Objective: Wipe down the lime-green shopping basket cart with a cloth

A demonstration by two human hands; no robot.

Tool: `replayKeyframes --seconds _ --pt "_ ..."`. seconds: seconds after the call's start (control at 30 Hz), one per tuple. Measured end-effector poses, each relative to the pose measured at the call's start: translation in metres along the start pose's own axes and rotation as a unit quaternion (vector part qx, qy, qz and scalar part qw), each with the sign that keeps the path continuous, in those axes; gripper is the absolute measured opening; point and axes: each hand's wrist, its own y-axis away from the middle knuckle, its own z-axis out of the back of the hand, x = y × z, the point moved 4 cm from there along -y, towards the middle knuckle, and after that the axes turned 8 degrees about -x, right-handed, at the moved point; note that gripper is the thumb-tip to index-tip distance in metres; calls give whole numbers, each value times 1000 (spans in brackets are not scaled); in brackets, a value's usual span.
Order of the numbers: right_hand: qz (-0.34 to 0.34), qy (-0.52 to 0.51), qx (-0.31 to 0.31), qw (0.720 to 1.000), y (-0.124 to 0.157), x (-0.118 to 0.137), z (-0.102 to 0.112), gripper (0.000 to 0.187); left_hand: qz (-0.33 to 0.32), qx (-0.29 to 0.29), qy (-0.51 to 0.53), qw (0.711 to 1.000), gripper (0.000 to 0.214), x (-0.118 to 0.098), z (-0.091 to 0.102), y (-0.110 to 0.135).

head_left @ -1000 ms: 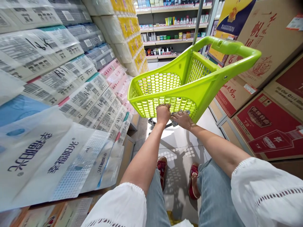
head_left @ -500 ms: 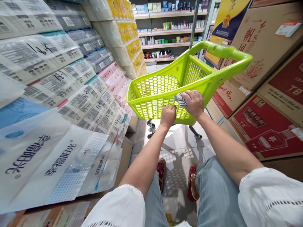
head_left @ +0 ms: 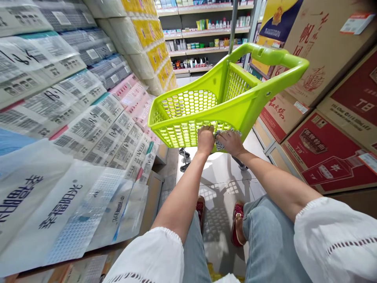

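Observation:
A lime-green shopping cart (head_left: pixel 255 107) with a lattice basket stands in the aisle in front of me, its handle to the right. My left hand (head_left: pixel 205 139) is closed on the lattice of the near side, fingers curled at the holes. Just right of it, my right hand (head_left: pixel 231 142) presses a grey-and-white striped cloth (head_left: pixel 219 145) against the same side panel, low down. Part of the cloth is hidden under the fingers. The two hands are close together.
Stacked packs of paper goods (head_left: pixel 97 133) slope along the left, with yellow-and-white packs (head_left: pixel 147 47) behind. Cardboard cartons (head_left: pixel 319 147) line the right. Shelves of bottles and tubes (head_left: pixel 203 31) stand at the back. A tiled floor (head_left: pixel 218 188) lies under the cart.
My right hand has moved the cloth down and left across the cart's side, nearer my left hand. My left hand stays on the lattice. The view has shifted slightly.

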Motion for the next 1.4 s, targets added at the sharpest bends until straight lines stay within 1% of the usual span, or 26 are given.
replayKeyframes --seconds 0.07,0.1,0.17,0.2,0.3,0.4,0.47,0.53,0.57,0.63,0.73,0.83,0.9,0.93,1.03,1.17,1.27,1.33,1.4 --pt "53 -15 47 997 14 8 -15 30 3 -7 3 1000 33 2 -1 1" --pt "72 -19 61 995 18 11 -20 31 4 -12 2 1000 33 3 -1 2" --pt "90 -20 64 994 20 14 -23 32 2 -22 0 1000 33 4 -2 3" --pt "90 -18 57 994 17 13 -20 31 -1 -25 -1 1000 33 4 -1 3" --pt "63 -9 20 998 -2 4 -1 30 -14 -30 -1 999 33 4 1 2" --pt "1 11 -44 999 -29 -9 31 31 -12 -27 6 1000 30 2 4 1" --pt "-46 24 -93 994 -43 -16 51 32 -5 -26 9 1000 29 1 4 1" --pt "-76 31 -122 989 -51 -19 60 32 1 -28 6 1000 28 1 4 1" --pt "-82 33 -126 988 -51 -19 60 32 2 -28 2 1000 28 1 4 1" --pt "-73 33 -112 991 -44 -15 51 31 -1 -25 -1 1000 29 2 4 1" --pt "-25 30 -48 998 -20 -4 24 31 -7 -19 4 1000 31 3 4 2" --pt "45 18 15 999 5 7 3 31 -5 -12 5 1000 31 4 6 2" --pt "68 13 33 997 10 9 -1 31 -3 -7 2 1000 31 4 7 2" --pt "70 11 33 997 9 8 0 30 -4 -5 1 1000 31 4 8 1" --pt "47 13 -2 999 -11 2 16 28 -11 -2 -5 1000 30 4 10 0" --pt "-13 26 -94 995 -47 -7 47 30 -24 15 -19 999 25 4 13 -2" --pt "-45 28 -150 987 -63 -10 64 30 -33 25 -18 999 21 1 23 -3" --pt "-68 26 -182 981 -68 -11 74 29 -38 1 -5 999 21 0 37 -5" --pt "-87 22 -207 974 -74 -9 83 28 -26 -58 8 998 26 3 57 -10"
